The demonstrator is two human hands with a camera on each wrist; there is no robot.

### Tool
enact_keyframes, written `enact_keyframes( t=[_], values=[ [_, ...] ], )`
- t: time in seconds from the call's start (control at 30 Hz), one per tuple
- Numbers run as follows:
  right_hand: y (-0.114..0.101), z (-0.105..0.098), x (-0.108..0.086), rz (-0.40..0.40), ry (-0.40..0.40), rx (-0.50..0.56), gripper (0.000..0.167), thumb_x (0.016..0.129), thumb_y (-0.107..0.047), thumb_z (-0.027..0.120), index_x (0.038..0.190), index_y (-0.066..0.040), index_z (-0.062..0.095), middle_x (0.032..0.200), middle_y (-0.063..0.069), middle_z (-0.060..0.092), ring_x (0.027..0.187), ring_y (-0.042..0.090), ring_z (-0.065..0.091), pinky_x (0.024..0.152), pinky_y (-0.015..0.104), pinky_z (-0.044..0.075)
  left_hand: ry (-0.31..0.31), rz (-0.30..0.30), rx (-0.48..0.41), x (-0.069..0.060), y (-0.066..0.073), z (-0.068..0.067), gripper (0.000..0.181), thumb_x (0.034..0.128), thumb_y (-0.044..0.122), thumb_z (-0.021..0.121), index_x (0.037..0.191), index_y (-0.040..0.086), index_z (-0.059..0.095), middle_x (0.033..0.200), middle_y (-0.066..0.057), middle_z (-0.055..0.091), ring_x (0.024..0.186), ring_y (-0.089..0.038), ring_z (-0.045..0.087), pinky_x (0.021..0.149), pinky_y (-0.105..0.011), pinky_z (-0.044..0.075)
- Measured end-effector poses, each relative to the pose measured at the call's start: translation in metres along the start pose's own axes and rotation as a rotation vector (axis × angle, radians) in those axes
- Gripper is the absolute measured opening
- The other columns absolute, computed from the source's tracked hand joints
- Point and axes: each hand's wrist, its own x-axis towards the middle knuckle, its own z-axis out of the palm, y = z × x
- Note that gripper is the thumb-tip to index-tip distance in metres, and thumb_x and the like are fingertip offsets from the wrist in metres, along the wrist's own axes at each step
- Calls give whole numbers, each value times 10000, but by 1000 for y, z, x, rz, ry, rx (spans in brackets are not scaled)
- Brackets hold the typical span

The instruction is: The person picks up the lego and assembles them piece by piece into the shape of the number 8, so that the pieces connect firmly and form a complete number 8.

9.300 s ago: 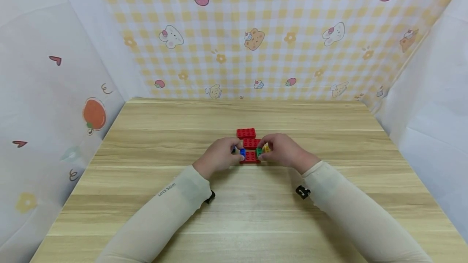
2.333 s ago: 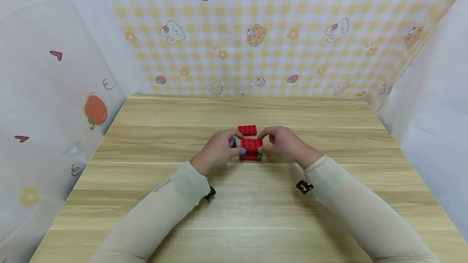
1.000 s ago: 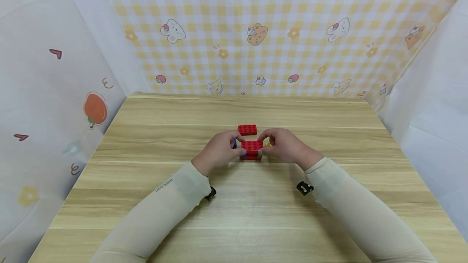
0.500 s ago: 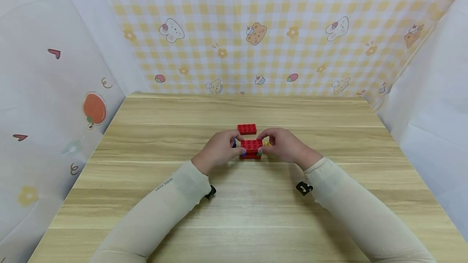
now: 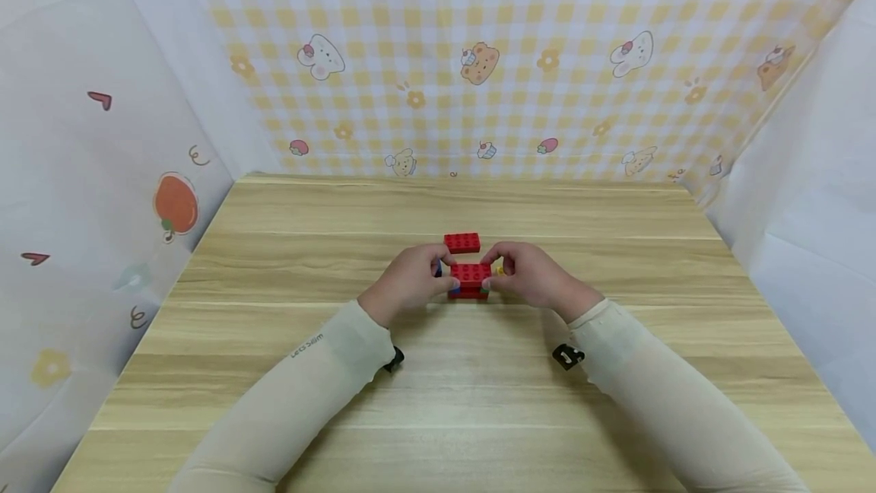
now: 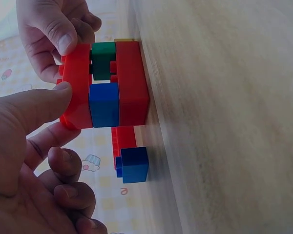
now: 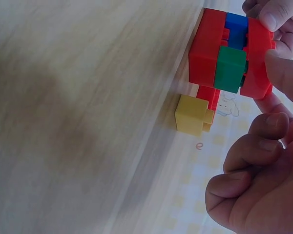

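Note:
Both hands pinch the ends of the upper red brick (image 5: 471,273), the left hand (image 5: 411,280) at its left end and the right hand (image 5: 532,277) at its right end. In the left wrist view that upper red brick (image 6: 78,87) rests over a blue brick (image 6: 104,105) and a green brick (image 6: 103,61), which stand on a lower red brick (image 6: 132,84). In the right wrist view a narrow gap with studs shows between the green brick (image 7: 230,69) and the upper red brick (image 7: 257,59). Thumbs are on the near side, index fingers on the far side.
Another red brick (image 5: 461,243) lies behind the stack on the wooden table (image 5: 472,386). A separate blue brick (image 6: 135,165) stands beside the left hand, and a yellow brick (image 7: 191,115) beside the right. A patterned cloth (image 5: 438,59) hangs behind the table.
Earlier, the hands held the blue and green bricks on the lower red brick. Since then they have taken hold of another red brick and set it over them. Over the last second they barely moved.

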Motion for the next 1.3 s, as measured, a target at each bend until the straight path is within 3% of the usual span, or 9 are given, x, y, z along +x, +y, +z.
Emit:
enact_keyframes(
  t=[1.3],
  values=[
    [5,8,0,-20,25,88,239,942,-153,806,1154,-113,704,713,26,513,634,176,471,562,280,401,-19,-8,32,1,4,-2,243,963,272,794,1165,185,690,773,-45,546,647,-193,499,596,-319,392]
  ],
)
